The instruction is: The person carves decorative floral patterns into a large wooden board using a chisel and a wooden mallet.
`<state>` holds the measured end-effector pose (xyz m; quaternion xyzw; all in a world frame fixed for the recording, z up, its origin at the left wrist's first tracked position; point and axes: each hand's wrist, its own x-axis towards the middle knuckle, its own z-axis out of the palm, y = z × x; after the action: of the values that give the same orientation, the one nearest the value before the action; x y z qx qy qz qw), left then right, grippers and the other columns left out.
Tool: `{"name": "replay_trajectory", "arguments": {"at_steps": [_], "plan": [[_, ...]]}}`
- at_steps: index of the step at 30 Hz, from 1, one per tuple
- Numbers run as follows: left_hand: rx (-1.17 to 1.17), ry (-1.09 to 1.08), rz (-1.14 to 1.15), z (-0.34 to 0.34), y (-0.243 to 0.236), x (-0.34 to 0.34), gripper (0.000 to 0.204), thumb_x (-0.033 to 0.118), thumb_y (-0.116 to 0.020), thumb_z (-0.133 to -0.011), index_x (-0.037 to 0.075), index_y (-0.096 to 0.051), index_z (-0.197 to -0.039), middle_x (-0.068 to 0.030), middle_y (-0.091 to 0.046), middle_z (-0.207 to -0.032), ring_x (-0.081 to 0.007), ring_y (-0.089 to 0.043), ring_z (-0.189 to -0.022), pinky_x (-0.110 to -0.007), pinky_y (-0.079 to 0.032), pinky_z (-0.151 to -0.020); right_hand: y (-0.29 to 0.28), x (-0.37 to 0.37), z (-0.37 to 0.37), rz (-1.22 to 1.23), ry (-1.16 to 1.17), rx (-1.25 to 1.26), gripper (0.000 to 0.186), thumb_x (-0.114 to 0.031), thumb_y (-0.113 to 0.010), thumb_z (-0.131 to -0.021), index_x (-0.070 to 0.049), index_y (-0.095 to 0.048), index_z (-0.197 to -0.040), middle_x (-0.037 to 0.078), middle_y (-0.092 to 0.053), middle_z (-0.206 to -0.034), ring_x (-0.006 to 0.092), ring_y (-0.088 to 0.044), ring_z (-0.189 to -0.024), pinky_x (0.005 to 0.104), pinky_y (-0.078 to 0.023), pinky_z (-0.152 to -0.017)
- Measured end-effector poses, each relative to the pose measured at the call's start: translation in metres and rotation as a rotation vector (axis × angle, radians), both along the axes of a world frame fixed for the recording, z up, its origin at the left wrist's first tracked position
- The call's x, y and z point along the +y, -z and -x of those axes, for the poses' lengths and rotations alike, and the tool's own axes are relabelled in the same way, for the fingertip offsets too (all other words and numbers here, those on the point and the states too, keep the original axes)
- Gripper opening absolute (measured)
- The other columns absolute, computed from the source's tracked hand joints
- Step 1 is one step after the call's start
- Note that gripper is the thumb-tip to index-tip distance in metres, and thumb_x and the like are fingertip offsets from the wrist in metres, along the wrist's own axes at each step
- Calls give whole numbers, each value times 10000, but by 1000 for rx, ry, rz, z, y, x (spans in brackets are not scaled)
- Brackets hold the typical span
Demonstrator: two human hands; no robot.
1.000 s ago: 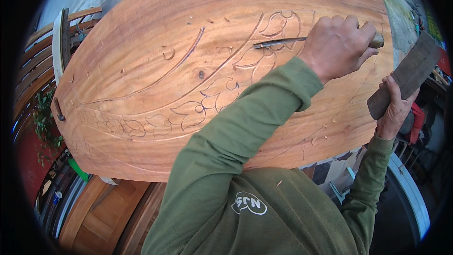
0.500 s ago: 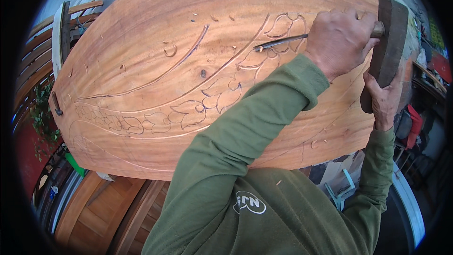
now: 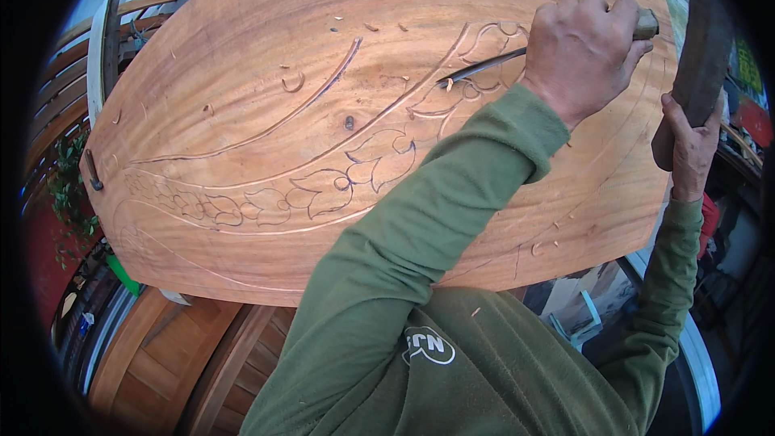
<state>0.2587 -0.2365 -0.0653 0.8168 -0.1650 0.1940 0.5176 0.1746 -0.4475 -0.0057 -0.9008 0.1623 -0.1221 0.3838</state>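
My left hand [image 3: 583, 56] is wrapped round the handle of a carving gouge [image 3: 486, 64], whose dark, slender blade slants left and down to the wood. A small curled shaving sits at its tip. Under it lies a broad wooden panel [image 3: 266, 105] with carved curved grooves and a drawn band of leaves and flowers. At the panel's right edge, my right hand [image 3: 693, 141] grips a dark wooden mallet [image 3: 701, 56], raised apart from the butt of the gouge's handle. The fingers round the mallet are partly hidden.
Loose shavings [image 3: 292, 83] are scattered over the panel. A short dark metal piece [image 3: 94, 169] lies at its left tip. Below left stand panelled wooden boards [image 3: 173, 347]; slatted wood [image 3: 60, 85] and a plant [image 3: 71, 194] are at the left. A pale blue frame [image 3: 701, 363] stands at lower right.
The mallet in my right hand has swung away to the right from the gouge's handle, leaving a gap. My left hand has shifted slightly up, with the gouge's tip almost in the same spot.
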Motion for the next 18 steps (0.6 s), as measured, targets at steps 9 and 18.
{"name": "replay_trajectory", "arguments": {"at_steps": [9, 18], "plan": [[20, -20, 49, -7, -6, 9, 344, 329, -841, -804, 86, -668, -973, -122, -636, -806, -314, -678, -716, -441, -527, -625, 6, 5, -15, 114, -203, 101, 721, -124, -826, -863, -16, -471, -1481, 43, -675, -1070, 114, -638, -971, 276, -522, -871], [41, -86, 38, -10, 0, 10, 347, 307, -844, -806, 83, -661, -998, -127, -641, -843, -317, -677, -767, -447, -527, -658, 11, 22, -32, -84, -242, 167, 821, -90, -815, -863, -12, -390, -1561, 45, -658, -1098, 107, -618, -982, 277, -528, -859]]}}
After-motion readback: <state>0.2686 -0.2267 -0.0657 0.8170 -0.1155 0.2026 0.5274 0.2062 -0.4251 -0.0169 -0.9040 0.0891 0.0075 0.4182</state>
